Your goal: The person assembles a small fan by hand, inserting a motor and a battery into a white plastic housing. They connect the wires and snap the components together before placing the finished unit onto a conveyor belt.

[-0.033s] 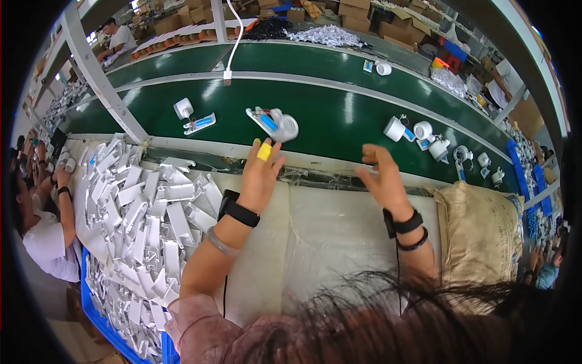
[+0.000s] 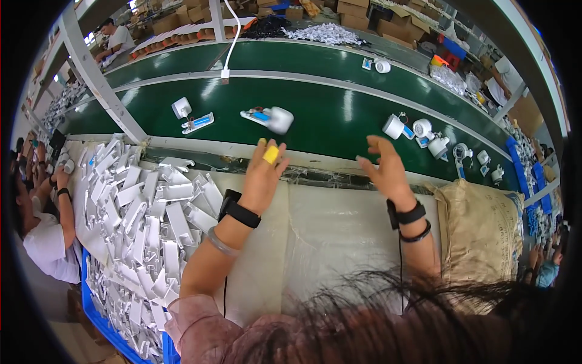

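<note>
My left hand (image 2: 263,182) is at the near edge of the green conveyor belt (image 2: 327,100), its fingers apart and a yellow wrap on one of them. Just beyond its fingertips lies a white unit (image 2: 268,117), a round housing beside a slim white piece with a blue cylinder in it. The round part is blurred, and I see a gap between it and my fingers. My right hand (image 2: 388,173) hovers over the belt's near edge, fingers spread with nothing in them. A similar unit (image 2: 397,126) lies on the belt beyond it.
Many slim white plastic shells (image 2: 163,224) are heaped at my left, over a blue bin (image 2: 100,318). A stuffed tan sack (image 2: 479,233) stands at the right. Another similar unit (image 2: 197,122) lies farther left, near a metal post (image 2: 100,73). A white cable (image 2: 228,51) hangs over the belt.
The unit beyond my left hand has shifted slightly left, and its round part has turned so that the grille no longer shows. My left hand has moved slightly right; my right fingers have shifted a little.
</note>
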A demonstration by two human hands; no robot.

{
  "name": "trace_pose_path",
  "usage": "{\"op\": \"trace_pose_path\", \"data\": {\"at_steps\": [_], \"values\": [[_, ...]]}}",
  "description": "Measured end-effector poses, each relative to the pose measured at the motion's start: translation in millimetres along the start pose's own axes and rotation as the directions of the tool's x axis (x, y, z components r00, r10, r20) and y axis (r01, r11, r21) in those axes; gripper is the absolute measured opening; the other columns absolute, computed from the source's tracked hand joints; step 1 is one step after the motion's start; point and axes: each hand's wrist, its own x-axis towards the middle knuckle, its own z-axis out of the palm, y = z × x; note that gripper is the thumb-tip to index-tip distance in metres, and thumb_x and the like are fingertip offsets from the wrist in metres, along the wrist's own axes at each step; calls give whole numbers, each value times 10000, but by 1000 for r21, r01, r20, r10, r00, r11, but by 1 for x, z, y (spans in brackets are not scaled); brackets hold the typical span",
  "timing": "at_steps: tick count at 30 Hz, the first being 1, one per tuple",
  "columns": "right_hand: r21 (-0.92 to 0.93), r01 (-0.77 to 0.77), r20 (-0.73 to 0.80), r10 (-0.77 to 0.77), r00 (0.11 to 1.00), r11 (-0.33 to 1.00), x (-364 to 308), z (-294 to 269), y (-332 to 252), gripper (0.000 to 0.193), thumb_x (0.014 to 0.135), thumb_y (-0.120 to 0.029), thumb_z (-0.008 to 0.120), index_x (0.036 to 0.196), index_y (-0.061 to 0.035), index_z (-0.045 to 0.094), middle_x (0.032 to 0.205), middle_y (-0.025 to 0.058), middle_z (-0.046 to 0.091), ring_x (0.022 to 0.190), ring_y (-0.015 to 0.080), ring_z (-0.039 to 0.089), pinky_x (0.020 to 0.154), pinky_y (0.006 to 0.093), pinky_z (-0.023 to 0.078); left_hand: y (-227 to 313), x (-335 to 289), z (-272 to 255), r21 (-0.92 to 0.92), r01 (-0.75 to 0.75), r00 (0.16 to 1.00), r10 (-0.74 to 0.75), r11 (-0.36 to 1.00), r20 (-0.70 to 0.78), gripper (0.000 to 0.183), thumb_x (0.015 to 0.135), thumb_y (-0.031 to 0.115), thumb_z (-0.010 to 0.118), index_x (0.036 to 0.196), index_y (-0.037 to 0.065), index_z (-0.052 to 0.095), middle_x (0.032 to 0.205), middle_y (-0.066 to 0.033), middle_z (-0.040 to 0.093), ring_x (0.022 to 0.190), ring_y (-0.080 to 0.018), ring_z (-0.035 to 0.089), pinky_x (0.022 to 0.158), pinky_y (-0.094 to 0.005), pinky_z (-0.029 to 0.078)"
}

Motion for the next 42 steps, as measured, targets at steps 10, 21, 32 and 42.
{"op": "trace_pose_path", "data": {"at_steps": [10,21,32,42], "values": [[-186,-321,-192,286,939,929,115,3,213,583,858,-552,598,1098,-22,641,1074,238,650,1021,387,611,900,427,479,-14,-13,8,472,318,807,-496,822,321,311,982,176,507,1250,25,547,1121,-111,628,968,-209,652,841,-332,541],[-402,-308,341,453,824,862,138,36,134,638,656,-464,807,937,87,651,1004,275,661,978,377,647,839,414,500,-10,-11,-3,369,384,834,-490,846,255,268,995,139,485,1213,-4,543,1084,-140,632,933,-234,655,805,-364,554],[452,-309,540,19,841,837,71,32,51,305,1019,-267,487,872,-31,614,765,34,626,771,117,597,759,259,461,-15,-18,-6,486,84,953,-213,870,217,345,959,84,523,1303,77,492,1239,-91,556,1057,-206,590,849,-324,518],[657,-411,612,-129,780,632,-25,-3,-52,337,1035,-323,448,892,-48,580,699,-5,532,676,89,515,733,227,432,-9,-41,31,618,-673,643,-92,406,761,1025,675,354,845,1458,22,272,1507,-190,275,1389,-376,272,1138,-469,231]]}}
